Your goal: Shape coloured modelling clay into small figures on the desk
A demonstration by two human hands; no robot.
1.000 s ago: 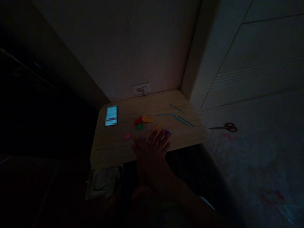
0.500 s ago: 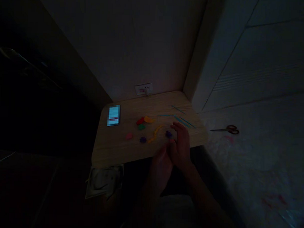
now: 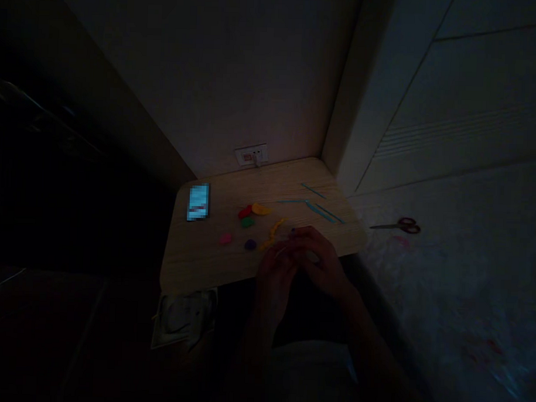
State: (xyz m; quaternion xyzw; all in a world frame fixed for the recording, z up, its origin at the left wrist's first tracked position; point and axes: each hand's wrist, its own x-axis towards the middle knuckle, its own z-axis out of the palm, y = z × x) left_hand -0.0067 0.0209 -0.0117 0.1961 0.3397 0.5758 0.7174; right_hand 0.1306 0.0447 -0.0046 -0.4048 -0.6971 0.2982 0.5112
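In dim light my left hand [image 3: 277, 279] and my right hand [image 3: 322, 263] meet at the front edge of the wooden table [image 3: 195, 263]. Both have curled fingers, with the fingertips together; what they pinch, if anything, is too dark to make out. A small bit of a purple lump [image 3: 293, 230] shows by my right fingertips. Just beyond my left hand lies a knobbly yellow-orange strip [image 3: 274, 227]. Further left are a dark purple lump [image 3: 250, 245], a pink lump [image 3: 225, 239], a green lump [image 3: 247, 222], a red lump [image 3: 245, 211] and an orange piece [image 3: 261, 209], all clay-like.
Several thin blue strips [image 3: 320, 212] lie at the table's right. A phone with a lit, blurred screen [image 3: 198, 202] rests at the left. Behind is a wall socket [image 3: 252, 155]. Scissors [image 3: 408, 226] lie right of the table, and a box-like thing [image 3: 182, 318] stands below its front left.
My right hand has come down and in, its fingers curling to meet my left fingers. My left hand has shifted slightly left and up. The purple lump near my right hand is now mostly covered.
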